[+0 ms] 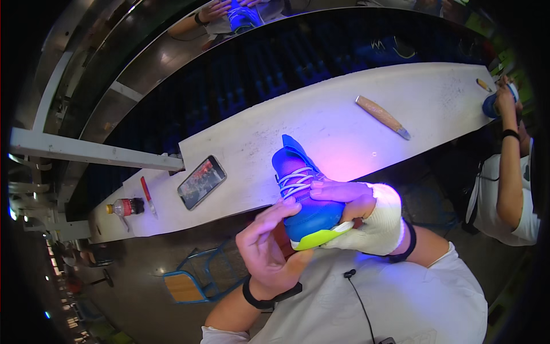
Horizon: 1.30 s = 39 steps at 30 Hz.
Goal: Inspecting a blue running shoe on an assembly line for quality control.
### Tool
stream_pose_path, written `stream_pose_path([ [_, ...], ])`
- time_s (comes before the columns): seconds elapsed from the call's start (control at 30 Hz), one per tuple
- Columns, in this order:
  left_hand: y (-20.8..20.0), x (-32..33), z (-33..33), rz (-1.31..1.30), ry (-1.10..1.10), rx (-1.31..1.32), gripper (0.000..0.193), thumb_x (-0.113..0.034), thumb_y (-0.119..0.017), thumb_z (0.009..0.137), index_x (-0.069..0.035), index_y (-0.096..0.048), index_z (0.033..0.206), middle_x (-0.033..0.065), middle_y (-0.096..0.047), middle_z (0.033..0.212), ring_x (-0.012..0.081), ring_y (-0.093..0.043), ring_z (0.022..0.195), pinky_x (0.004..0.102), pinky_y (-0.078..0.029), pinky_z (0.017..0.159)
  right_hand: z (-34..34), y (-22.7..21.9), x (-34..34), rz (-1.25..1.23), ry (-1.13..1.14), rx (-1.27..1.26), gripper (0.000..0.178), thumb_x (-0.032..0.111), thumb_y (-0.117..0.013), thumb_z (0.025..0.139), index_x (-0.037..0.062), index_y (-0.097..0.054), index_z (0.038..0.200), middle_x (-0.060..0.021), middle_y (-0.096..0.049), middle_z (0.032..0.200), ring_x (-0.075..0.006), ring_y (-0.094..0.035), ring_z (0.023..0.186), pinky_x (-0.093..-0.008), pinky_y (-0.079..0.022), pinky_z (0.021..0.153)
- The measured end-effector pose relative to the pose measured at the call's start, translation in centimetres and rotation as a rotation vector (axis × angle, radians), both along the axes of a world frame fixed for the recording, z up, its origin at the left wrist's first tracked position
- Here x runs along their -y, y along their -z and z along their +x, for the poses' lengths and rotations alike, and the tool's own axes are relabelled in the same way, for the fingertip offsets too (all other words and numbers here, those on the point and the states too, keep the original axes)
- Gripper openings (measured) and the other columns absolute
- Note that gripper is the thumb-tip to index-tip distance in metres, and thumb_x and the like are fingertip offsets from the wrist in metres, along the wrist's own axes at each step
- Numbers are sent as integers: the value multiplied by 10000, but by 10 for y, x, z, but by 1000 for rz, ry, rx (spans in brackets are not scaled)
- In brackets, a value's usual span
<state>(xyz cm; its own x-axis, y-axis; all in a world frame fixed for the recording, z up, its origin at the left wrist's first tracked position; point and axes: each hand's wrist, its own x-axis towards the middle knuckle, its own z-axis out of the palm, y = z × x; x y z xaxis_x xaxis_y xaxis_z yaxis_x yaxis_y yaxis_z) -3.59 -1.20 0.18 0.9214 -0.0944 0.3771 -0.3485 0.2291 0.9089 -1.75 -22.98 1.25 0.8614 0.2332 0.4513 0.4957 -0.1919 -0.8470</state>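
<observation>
The blue shoe [318, 222] was held up at the near edge of the bench [246, 137], its toe towards the wearer and its collar away. Right of the shoe, the right hand [369, 215], in a white glove with bare fingertips, had hold of it: two fingers lay nearly straight across the upper beside the laces [295, 182], another was curled; its thumb could not be made out. Left of the shoe, the left hand [269, 241] was half open, fingertips against the upper and thumb by the lime sole [321, 236]; whether it gripped firmly, I could not tell.

The shoe looked light, its upper soft enough to dent, its sole stiffer and springy. The sole edge and heel seemed the surest holds, the tongue and laces the floppiest.

Left of the shoe lay a phone [201, 182]; beyond it to the right, a wood-handled tool [381, 116].
</observation>
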Motion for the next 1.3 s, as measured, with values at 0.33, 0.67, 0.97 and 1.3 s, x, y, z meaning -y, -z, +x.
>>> stream_pose_path([
  [0.33,-20,-27,18,300,-82,-9,349,-371,-560,1158,-33,-552,1245,273,-664,1308,368,-597,1296,525,-424,1186,23,51,-30,-84,114,228,452,281,-1012,679,54,-670,867,-198,-703,1368,-392,-760,1138,-437,-654,852],
  [0.67,-48,-87,41,807,153,-77,754,-357,-1077,614,-3,-731,1183,217,-788,1303,469,-652,1386,559,-492,1192,38,81,-49,-224,-7,379,204,192,-822,790,136,-721,957,-123,-737,1164,-369,-706,975,-498,-595,768],
  [0.97,-26,-108,37,621,86,-146,448,-56,-998,696,6,-751,1064,218,-801,1268,473,-639,1408,569,-470,1218,50,103,-53,-202,106,263,218,126,-750,830,52,-650,1010,-165,-702,1255,-407,-687,1103,-536,-585,948],
  [1.3,-33,-98,43,1421,135,-554,1123,-552,-905,812,-2,-397,1649,242,-781,1144,432,-796,965,458,-631,854,40,118,-80,-282,-30,380,254,85,-761,816,69,-650,1045,-128,-680,1314,-383,-660,1194,-566,-581,1035],
])
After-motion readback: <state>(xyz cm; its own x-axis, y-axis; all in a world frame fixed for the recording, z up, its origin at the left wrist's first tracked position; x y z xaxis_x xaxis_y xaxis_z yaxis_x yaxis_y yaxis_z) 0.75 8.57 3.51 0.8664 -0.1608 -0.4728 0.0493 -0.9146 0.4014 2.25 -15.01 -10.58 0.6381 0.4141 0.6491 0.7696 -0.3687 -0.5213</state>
